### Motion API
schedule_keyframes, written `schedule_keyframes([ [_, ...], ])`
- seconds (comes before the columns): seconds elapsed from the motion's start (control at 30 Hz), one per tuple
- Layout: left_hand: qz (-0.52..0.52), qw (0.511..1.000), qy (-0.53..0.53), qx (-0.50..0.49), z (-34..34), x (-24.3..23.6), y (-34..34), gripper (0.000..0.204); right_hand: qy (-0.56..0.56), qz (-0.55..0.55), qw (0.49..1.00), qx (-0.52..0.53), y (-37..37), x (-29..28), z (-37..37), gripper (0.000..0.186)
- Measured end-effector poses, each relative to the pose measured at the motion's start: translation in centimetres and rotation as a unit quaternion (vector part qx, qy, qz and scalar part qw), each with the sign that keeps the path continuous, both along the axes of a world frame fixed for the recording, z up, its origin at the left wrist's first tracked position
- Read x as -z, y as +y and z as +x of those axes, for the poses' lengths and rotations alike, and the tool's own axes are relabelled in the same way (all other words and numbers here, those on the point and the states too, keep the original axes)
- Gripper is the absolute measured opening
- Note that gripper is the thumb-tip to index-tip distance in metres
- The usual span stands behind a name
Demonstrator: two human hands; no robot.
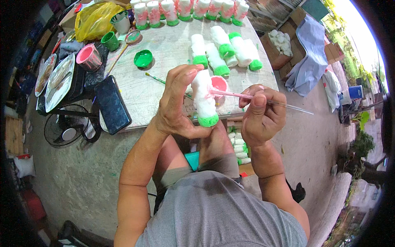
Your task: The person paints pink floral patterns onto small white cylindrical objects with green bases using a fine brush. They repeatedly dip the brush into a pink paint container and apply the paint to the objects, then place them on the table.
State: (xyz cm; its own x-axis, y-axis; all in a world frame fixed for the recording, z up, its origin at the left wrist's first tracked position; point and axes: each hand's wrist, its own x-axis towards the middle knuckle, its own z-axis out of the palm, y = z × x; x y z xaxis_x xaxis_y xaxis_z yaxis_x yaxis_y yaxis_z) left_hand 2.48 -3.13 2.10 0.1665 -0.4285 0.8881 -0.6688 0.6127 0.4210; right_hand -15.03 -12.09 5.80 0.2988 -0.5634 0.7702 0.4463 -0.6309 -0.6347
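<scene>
Between the thumb and fingers of my left hand is a white cylindrical figure with a rough surface and a green-painted base. It stands nearly upright, gripped at its top and bottom ends. My right hand pinches a thin paintbrush with a clear handle. The pink-coated tip of the brush touches the figure's right side, where a patch of pink shows. Just behind the figure, a small round dish of pink paint sits on the white table, partly hidden by the figure.
Several white pieces with green ends lie beyond my hands, and a row of pink-painted ones stands at the far edge. Left are a green paint lid, a pink paint cup, a phone at the table edge and a fan.
</scene>
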Motion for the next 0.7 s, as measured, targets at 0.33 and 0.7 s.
schedule_keyframes([
  [0.33, -0.008, 1.000, 0.009, -0.007, -0.1, 0.5, -0.3, 0.108, 0.003, -0.068, 0.997, 0.029, 0.4, 0.3, 0.1, 0.019],
  [0.7, -0.011, 1.000, 0.016, -0.003, 0.0, 0.8, -0.4, 0.109, -0.021, 0.007, 1.000, -0.007, 0.1, 1.1, 0.2, 0.021],
])
